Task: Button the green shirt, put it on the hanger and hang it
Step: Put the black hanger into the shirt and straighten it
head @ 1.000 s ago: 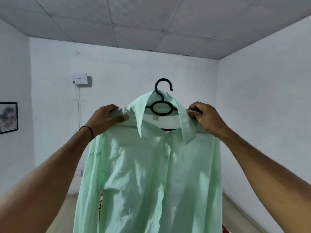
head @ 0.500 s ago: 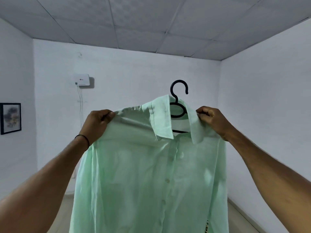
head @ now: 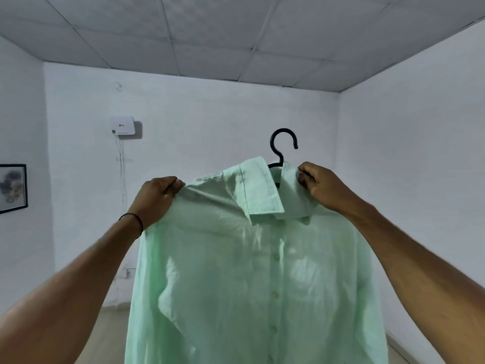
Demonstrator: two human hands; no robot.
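The pale green shirt [head: 249, 279] hangs in the air in front of me, buttoned down its front, with its collar turned down. A black plastic hanger [head: 283, 143] sits inside it; only the hook and a bit of the neck show above the collar. My left hand [head: 157, 199] pinches the shirt's left shoulder. My right hand [head: 321, 186] pinches the right shoulder close to the collar. The shirt's lower part runs out of view at the bottom.
White walls enclose the room on three sides. A white box [head: 122, 126] with cables is mounted on the far wall. A framed picture [head: 11, 187] hangs on the left wall. Pale floor [head: 112, 327] shows below the shirt's left side.
The shirt and hanger have shifted to the right, and the collar has closed over the hanger's neck. My left hand has slid outward along the shoulder. Both hands kept their grip.
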